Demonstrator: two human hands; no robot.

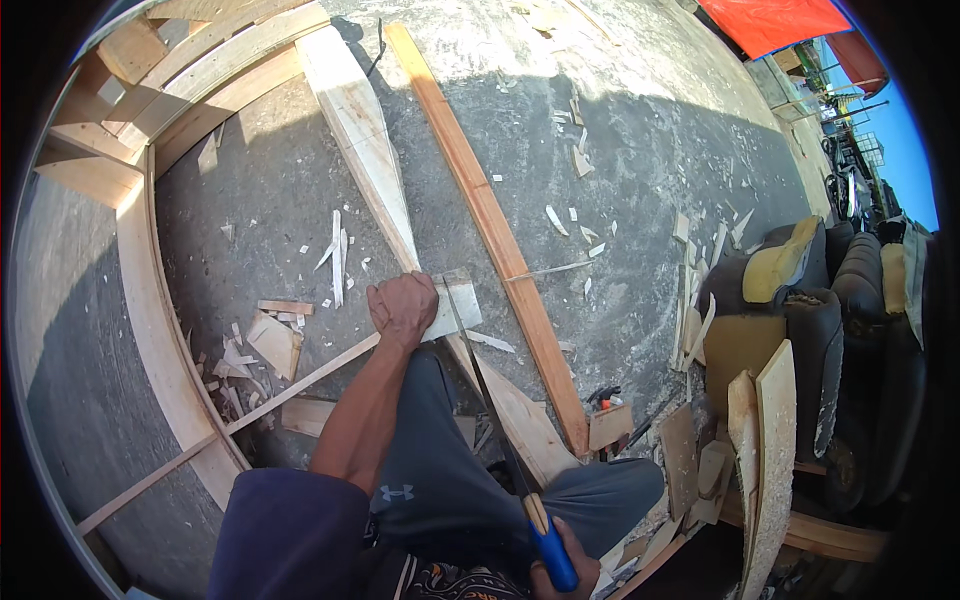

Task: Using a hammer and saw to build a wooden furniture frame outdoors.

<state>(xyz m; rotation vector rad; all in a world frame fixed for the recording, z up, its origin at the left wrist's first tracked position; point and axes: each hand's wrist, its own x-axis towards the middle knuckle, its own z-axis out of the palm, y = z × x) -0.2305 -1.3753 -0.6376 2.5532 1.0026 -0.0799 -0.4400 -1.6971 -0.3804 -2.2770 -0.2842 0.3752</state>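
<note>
My left hand [402, 305] is closed over a long pale board [357, 130], at its narrow middle beside a small pale wooden piece [455, 314]. The board runs diagonally, with its lower part [527, 445] along my leg. My right hand [572, 572] grips the blue handle [550, 547] of a hand saw at the lower edge. The saw's long blade [490, 405] angles up to the wood just right of my left hand; whether its teeth are in a cut I cannot tell. An orange-brown plank [478, 207] lies on the ground to the right, parallel to the board.
A curved wooden frame [140, 280] stands at left, crossed by a thin strip [300, 388]. Offcuts [275, 343] lie on the concrete [250, 180]. At right are dark padded seats [835, 320], leaning wooden sheets [762, 450] and an orange-handled tool [606, 400]. A red tarp [760, 25] hangs at upper right.
</note>
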